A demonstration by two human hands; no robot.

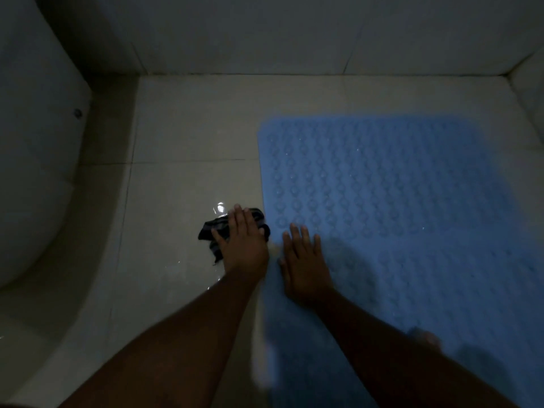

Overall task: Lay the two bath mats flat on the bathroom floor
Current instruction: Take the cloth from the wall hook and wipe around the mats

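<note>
Dim tiled floor (182, 136) meets a pale wall (265, 33) at 12 o'clock; a curved white fixture (32, 172) fills 9 o'clock. One blue bath mat (397, 187) lies flat toward 3 o'clock. The right hand (304, 263), fingers spread, presses its left edge. The left hand (243, 245), fingers straight, rests on a crumpled dark striped cloth (212, 231) just beside the mat.

One mat (397, 187) shows: blue, covered in rows of small raised round bumps, with rounded far corners. It lies flat on the pale tiled floor (191, 128), on the right side, its far edge short of the back wall (265, 33), its near end running out of view. A few wet glints dot it.
</note>
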